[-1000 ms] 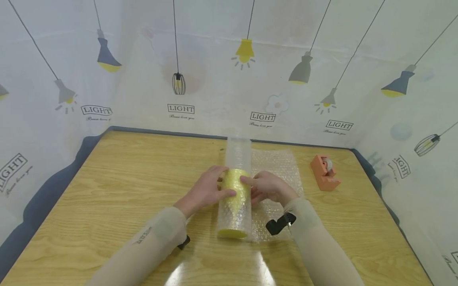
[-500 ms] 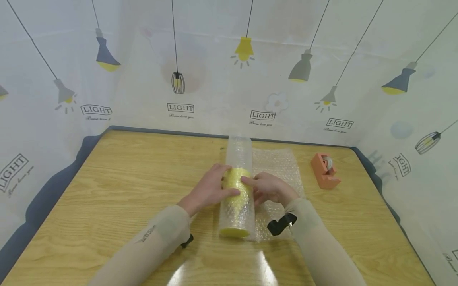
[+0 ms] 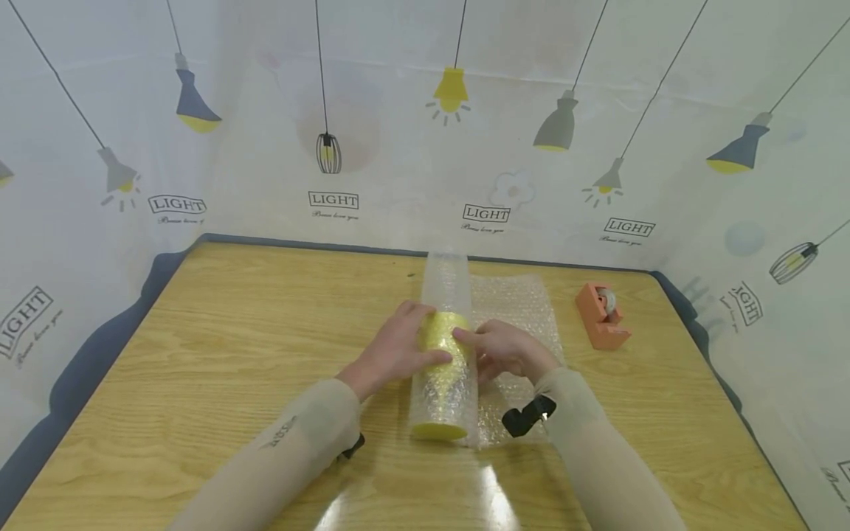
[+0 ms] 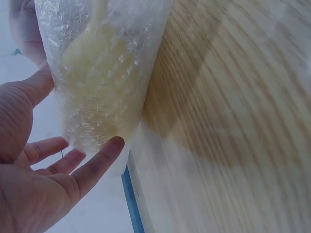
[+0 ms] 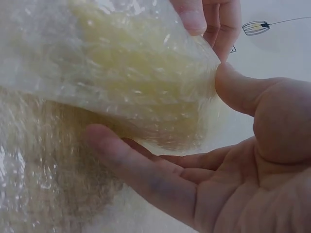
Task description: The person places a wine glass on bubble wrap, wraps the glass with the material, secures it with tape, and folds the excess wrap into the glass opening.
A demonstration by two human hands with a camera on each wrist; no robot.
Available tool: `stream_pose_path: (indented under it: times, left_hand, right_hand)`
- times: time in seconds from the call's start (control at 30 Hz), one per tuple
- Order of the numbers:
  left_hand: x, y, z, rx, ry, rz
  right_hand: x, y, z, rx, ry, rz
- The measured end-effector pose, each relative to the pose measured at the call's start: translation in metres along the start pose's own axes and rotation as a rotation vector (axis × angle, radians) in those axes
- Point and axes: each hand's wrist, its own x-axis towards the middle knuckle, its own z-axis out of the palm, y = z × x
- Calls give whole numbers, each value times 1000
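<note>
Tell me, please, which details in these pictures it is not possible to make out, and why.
Head view: any fine markings on the yellow item, blurred by the bubble wrap over it.
Head view: the item's underside, hidden by its own body.
Head view: lettering on the left sleeve, too blurred.
Head view: dark speck on the table, too small.
Left wrist view: the item's upper end, cut off by the top edge.
</note>
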Motion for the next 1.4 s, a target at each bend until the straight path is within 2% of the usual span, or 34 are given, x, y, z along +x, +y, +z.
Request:
stream_pose_path:
  times: [0.13, 0.43, 0.63, 0.73, 0.9, 1.0, 1.1, 1.33, 1.4]
  left_hand:
    - [1, 3, 0, 6, -1, 6]
    - [2, 8, 3, 19, -6, 8]
    - [3, 10, 4, 40, -6, 12]
    - [4, 11, 5, 48, -5, 8]
    - [5, 14, 7, 65, 1, -2]
    - [5, 16, 9, 78, 5, -2]
    - [5, 18, 11, 87, 8, 2]
    - [5, 21, 15, 93, 25, 8]
    - [6, 21, 16, 95, 29, 12]
  right_hand:
    - [-3, 1, -1, -37, -5, 19]
    - [-1, 7, -1, 122, -110, -12]
    - [-2, 8, -2, 130, -123, -17]
    - [-4, 7, -3, 66, -77, -6]
    - [-10, 2, -6, -126, 86, 7]
    - [-11, -1, -7, -195, 154, -1]
    - [-11, -3, -10, -265, 192, -10]
    - [-11, 3, -17, -514, 261, -90]
    - [-12, 6, -19, -540, 266, -102]
